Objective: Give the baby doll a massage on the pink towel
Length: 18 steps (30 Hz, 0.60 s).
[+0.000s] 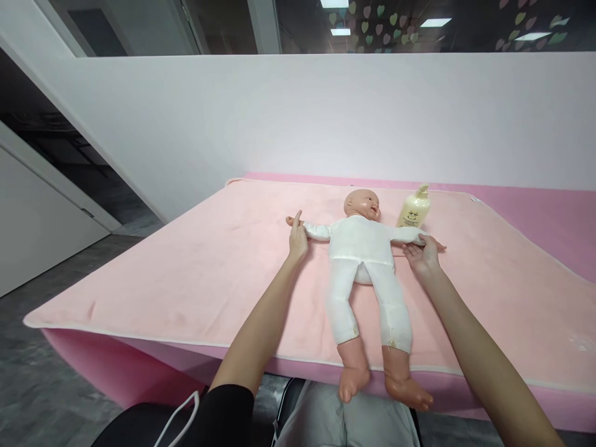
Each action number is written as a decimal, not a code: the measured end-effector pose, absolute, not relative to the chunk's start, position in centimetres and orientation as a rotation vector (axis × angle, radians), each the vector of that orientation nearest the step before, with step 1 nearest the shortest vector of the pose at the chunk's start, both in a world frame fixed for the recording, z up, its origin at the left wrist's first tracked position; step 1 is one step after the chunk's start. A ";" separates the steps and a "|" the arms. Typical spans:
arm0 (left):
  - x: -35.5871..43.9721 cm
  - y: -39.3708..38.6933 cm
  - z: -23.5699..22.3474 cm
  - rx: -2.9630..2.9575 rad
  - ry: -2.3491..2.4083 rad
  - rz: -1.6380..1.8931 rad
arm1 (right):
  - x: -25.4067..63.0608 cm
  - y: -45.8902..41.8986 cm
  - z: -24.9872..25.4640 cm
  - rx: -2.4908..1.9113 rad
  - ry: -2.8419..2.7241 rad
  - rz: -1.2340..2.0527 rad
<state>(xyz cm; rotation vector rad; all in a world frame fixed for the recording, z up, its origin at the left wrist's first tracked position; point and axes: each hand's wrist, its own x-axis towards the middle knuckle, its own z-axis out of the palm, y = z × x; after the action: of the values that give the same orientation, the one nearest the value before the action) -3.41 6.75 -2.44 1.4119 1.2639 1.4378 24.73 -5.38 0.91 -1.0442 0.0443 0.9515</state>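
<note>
A baby doll (361, 242) with a white cloth body lies on its back, its head turned to the right and both arms stretched out sideways. Its bare feet hang past the table's front edge. My left hand (298, 239) grips the doll's arm near the wrist on the left side. On the other side, my right hand (423, 256) is turned palm up under the doll's forearm, with the thumb resting over it. A pale yellow pump bottle (413, 210) is just beyond that arm, its base partly hidden by the sleeve.
A light pink blanket (186, 267) covers most of the pink table (554, 233). Behind the table rises a white wall (372, 118) with glass above it. My grey-trousered legs (344, 419) are below the front edge, and a white cable (184, 416) hangs by my left arm.
</note>
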 end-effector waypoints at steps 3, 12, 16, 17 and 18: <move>-3.5 6.5 -2.2 1.474 1.335 1.413 | 24.8 -5.4 0.8 -1.046 0.034 0.952; -3.4 5.7 -1.7 1.499 1.354 1.396 | 24.7 -5.6 0.7 -1.029 0.003 0.964; -3.4 5.4 -1.5 1.446 1.361 1.396 | 24.8 -5.6 0.7 -1.038 -0.001 0.966; -3.4 5.5 -1.6 1.432 1.352 1.396 | 24.8 -5.5 0.7 -1.042 0.005 0.966; -3.3 5.5 -1.6 1.420 1.335 1.400 | 24.8 -5.5 0.7 -1.044 0.012 0.967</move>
<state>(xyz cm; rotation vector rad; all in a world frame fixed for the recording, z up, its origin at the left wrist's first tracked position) -3.34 5.55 -1.58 1.4199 1.3350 1.4005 24.79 -5.53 0.68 -1.0436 0.0117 0.9669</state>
